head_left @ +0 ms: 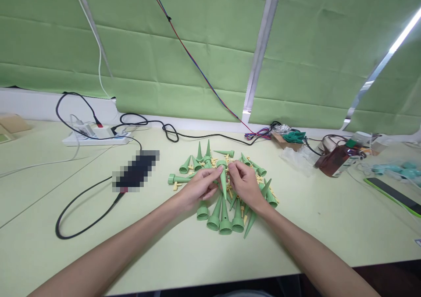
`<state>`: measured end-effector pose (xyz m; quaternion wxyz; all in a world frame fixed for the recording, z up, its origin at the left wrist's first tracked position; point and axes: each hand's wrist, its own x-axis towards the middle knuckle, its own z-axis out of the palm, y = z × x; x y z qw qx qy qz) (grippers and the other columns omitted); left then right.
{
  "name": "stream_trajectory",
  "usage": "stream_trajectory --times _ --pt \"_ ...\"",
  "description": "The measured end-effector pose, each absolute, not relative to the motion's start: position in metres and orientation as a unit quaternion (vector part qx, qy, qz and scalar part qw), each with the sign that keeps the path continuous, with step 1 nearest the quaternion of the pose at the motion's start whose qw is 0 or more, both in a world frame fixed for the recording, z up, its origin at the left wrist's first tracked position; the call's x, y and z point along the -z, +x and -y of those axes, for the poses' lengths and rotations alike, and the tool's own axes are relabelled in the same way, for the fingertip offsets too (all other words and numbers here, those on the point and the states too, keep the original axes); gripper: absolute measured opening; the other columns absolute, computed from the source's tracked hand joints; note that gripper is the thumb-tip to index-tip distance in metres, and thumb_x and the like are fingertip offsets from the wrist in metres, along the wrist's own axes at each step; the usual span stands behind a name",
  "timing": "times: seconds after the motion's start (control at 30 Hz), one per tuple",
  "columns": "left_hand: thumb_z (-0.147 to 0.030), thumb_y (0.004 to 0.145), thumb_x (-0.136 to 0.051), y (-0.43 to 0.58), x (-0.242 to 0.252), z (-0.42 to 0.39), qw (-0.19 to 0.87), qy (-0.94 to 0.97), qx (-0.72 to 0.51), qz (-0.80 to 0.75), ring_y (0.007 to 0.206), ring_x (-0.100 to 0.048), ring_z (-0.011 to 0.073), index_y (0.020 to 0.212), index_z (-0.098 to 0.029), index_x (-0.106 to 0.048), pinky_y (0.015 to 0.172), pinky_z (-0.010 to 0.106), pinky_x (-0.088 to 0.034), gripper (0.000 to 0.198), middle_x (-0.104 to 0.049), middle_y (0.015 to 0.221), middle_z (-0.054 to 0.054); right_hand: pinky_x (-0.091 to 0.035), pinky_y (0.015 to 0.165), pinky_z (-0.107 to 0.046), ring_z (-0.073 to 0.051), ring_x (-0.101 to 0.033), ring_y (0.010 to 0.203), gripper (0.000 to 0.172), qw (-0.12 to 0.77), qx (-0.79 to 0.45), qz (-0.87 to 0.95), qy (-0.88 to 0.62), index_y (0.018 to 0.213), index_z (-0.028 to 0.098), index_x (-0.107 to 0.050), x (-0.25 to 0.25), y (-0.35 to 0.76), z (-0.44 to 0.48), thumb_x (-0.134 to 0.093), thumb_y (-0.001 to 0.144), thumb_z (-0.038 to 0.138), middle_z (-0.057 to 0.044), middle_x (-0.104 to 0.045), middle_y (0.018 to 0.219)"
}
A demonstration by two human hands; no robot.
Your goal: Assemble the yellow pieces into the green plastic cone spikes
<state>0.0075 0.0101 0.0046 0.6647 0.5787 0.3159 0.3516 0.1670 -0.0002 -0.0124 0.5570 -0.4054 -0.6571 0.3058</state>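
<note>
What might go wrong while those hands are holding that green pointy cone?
1. The green cone is pinched only near its wide top by the left hand and right hand, so it might slip into the pile of cones below.
2. The small yellow pieces lie loose among the cones; a nudge might scatter them across the table.

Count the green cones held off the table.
1. One cone sits between the left hand and right hand, tip pointing down, above the pile; the hands may hide another.
</note>
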Motion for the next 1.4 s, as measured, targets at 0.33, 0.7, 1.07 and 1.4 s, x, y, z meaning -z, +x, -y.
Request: stream_trajectory --times 0.33,0.7,1.07,1.4 --pt "-0.053 0.088 -0.058 0.0047 -0.0045 -0.0107 0.712 0.536 -0.325 -0.314 0.027 -0.030 0.0036 0.084 -0.014 -0.060 0.027 0.015 -0.011 0.039 -0.044 0.041 -0.007 -0.029 0.049 -0.024 -0.010 -0.035 0.047 0.039 0.547 -0.302 0.658 -0.420 0.069 0.020 -0.046 0.0168 0.1667 -0.0025 -0.044 0.098 0.046 0.007 -0.039 0.050" --pt "-0.050 0.086 -0.063 0.0045 -0.0018 -0.0125 0.729 0.501 -0.345 -0.314 0.028 -0.039 0.0038 0.083 -0.015 -0.058 0.026 0.014 -0.018 0.036 -0.054 0.053 -0.003 -0.029 0.050 -0.024 -0.010 -0.037 0.049 0.041 0.544 -0.293 0.662 -0.423 0.067 0.020 -0.045 0.0188 0.1660 -0.0034 -0.043 0.098 0.046 0.006 -0.040 0.052" --pt "-0.051 0.086 -0.063 0.0050 -0.0025 -0.0125 0.718 0.516 -0.347 -0.313 0.031 -0.042 0.0044 0.081 -0.015 -0.057 0.026 0.013 -0.018 0.037 -0.051 0.052 -0.004 -0.029 0.050 -0.025 -0.010 -0.038 0.050 0.041 0.542 -0.295 0.664 -0.422 0.067 0.020 -0.043 0.0207 0.1653 -0.0038 -0.042 0.099 0.047 0.005 -0.039 0.054" --pt "-0.054 0.089 -0.055 0.0010 -0.0030 -0.0130 0.526 0.690 -0.358 -0.345 0.035 -0.041 0.0078 0.066 -0.017 -0.046 0.036 0.020 -0.029 0.044 -0.045 0.044 -0.005 -0.029 0.049 -0.025 -0.011 -0.036 0.050 0.043 0.553 -0.300 0.654 -0.420 0.064 0.022 -0.037 0.0207 0.1652 -0.0030 -0.042 0.097 0.049 0.005 -0.035 0.053"
